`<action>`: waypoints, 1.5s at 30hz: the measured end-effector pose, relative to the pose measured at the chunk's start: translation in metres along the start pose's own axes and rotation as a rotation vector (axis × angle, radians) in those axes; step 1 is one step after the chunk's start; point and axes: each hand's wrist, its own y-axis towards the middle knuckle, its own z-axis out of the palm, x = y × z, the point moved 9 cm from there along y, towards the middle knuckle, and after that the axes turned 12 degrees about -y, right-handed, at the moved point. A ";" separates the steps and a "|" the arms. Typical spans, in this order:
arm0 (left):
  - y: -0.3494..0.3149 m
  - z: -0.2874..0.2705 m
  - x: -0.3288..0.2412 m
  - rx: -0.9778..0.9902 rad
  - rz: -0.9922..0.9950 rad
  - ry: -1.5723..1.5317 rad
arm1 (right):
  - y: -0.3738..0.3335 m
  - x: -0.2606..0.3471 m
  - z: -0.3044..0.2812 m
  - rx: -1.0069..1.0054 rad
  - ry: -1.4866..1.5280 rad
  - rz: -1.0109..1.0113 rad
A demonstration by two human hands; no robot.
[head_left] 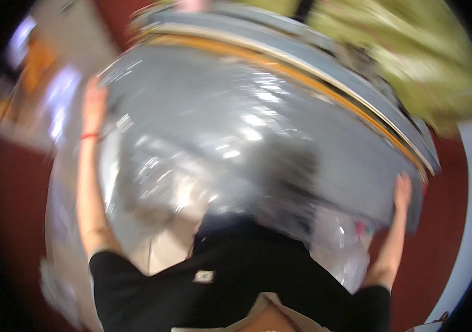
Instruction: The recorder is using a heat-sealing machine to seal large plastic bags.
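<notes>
A large grey panel, glossy as if wrapped in clear plastic, spans the space in front of my body. My left hand, with a red band at its wrist, is on the panel's left edge. At the lower right corner, my right hand grips the opposite edge. Both arms are spread wide, and motion smears the fingers. An orange strip runs along the panel's far edge. Crumpled clear plastic hangs near my right side.
Beyond the orange strip lies another grey layer with pale edges. A yellow-green sack bulges at the far right. Red-brown floor shows on both sides. Blurred orange things stand at the far left.
</notes>
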 end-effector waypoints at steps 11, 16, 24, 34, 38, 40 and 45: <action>-0.552 0.057 0.081 -0.380 -1.279 0.046 | 0.123 0.044 -0.152 -0.753 -0.208 -0.441; -0.722 0.026 0.085 -0.231 -1.524 0.340 | 0.106 0.123 -0.142 -0.752 -0.262 -0.604; -0.781 -0.058 0.060 -0.876 -1.858 0.349 | 0.098 0.095 -0.151 -0.759 -0.274 -0.573; -0.345 -0.031 -0.011 -0.721 -0.894 -0.929 | 0.054 0.222 -0.134 -0.409 0.226 -0.709; -0.167 -0.014 -0.203 -0.111 -0.436 -1.477 | -0.053 0.388 -0.104 0.029 0.511 -0.824; -0.116 -0.027 -0.290 0.138 -0.030 -1.424 | -0.100 0.440 -0.106 0.319 0.811 -0.995; -0.059 -0.054 -0.407 -0.062 0.540 -0.916 | -0.158 0.471 -0.104 0.854 1.399 -0.893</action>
